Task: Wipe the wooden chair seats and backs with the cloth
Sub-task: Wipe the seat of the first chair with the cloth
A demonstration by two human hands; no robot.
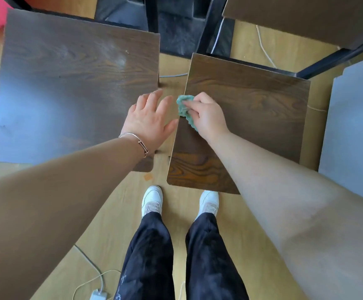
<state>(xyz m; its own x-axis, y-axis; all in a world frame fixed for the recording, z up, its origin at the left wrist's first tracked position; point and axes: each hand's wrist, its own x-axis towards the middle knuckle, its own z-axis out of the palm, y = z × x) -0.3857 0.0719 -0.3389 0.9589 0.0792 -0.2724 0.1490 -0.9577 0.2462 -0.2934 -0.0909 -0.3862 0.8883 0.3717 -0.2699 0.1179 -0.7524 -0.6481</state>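
A person stands over two wooden chair seats set side by side on a pale wood floor. The right hand clutches a bunched teal cloth, fingers curled round it, and holds it down at the near left edge of the seat beneath it. Just beside it, across the narrow gap between the chairs, the left hand lies released, fingers straight and spread, over the right edge of the other seat; a thin bracelet circles its wrist. Below both hands, white shoes and dark trousers point towards the chairs. Far below the left hand, a white cable and adapter lie on the floor.
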